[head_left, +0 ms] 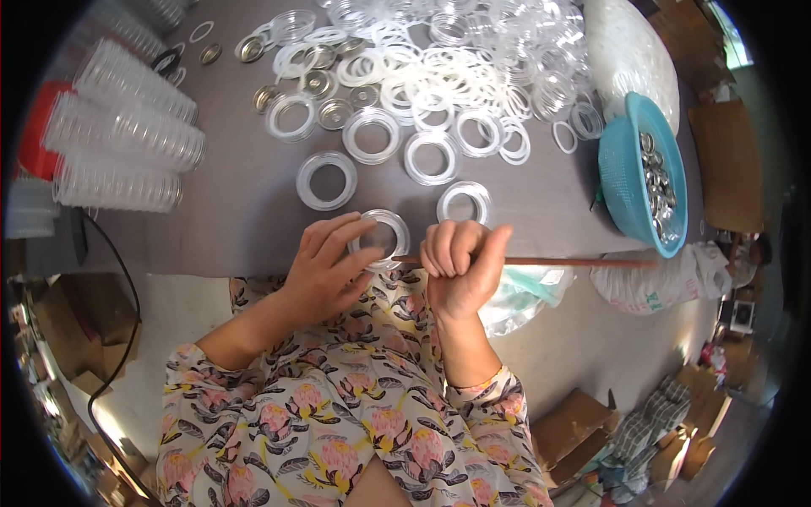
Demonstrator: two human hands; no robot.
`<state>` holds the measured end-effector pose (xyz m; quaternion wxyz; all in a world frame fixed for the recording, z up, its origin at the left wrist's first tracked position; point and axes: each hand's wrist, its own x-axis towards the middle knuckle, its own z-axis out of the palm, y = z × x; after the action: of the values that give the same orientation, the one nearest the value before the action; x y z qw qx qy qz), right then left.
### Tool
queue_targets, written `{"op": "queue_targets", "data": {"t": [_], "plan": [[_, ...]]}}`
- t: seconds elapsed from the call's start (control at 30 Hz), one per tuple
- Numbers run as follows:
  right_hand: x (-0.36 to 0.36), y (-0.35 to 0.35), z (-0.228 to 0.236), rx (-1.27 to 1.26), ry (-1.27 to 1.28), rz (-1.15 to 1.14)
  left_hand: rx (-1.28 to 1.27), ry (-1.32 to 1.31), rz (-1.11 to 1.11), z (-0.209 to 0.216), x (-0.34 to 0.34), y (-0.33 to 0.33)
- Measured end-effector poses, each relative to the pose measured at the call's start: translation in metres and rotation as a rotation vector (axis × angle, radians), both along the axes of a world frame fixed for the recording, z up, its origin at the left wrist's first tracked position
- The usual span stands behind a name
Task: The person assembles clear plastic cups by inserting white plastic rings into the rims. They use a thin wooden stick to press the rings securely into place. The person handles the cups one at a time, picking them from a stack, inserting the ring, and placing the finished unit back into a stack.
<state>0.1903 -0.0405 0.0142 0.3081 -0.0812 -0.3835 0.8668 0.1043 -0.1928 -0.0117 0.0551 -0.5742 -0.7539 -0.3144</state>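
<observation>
At the table's (245, 207) near edge lies a clear ring (400, 230), the left hand (323, 269) resting fingers on it; whether they grip, I cannot tell. The right hand (463, 260) is closed around a stick (549, 262). The ring looks light, stiff, slick, perhaps brittle: best held gently by its outer rim.

Clear round plastic ring (402, 232), lying flat nr front edge of tabletop (236, 211); thin reddish-brn stick (583, 263), horiz., tip poss. touching ring.
</observation>
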Motion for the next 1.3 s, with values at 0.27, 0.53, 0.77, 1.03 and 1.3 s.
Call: {"op": "queue_targets", "data": {"t": [0.27, 0.53, 0.77, 1.03, 1.3], "plan": [[-0.016, -0.015, -0.016, 0.021, -0.1, 0.089, 0.145, -0.456, 0.191, -0.026, 0.011, 0.015], [-0.062, -0.015, -0.011, 0.324, -0.034, 0.093, 0.17, -0.485, 0.225, -0.024, 0.01, 0.017], [-0.019, 0.003, 0.003, 0.402, -0.25, 0.19, 0.181, -0.475, 0.222, -0.028, 0.011, 0.018], [-0.052, -0.027, -0.017, 0.352, -0.028, 0.042, 0.065, -0.235, 0.301, -0.018, 0.009, 0.018], [-0.047, -0.007, -0.011, 0.182, 0.147, 0.114, 0.245, -0.184, 0.422, -0.016, -0.042, -0.01]]}}
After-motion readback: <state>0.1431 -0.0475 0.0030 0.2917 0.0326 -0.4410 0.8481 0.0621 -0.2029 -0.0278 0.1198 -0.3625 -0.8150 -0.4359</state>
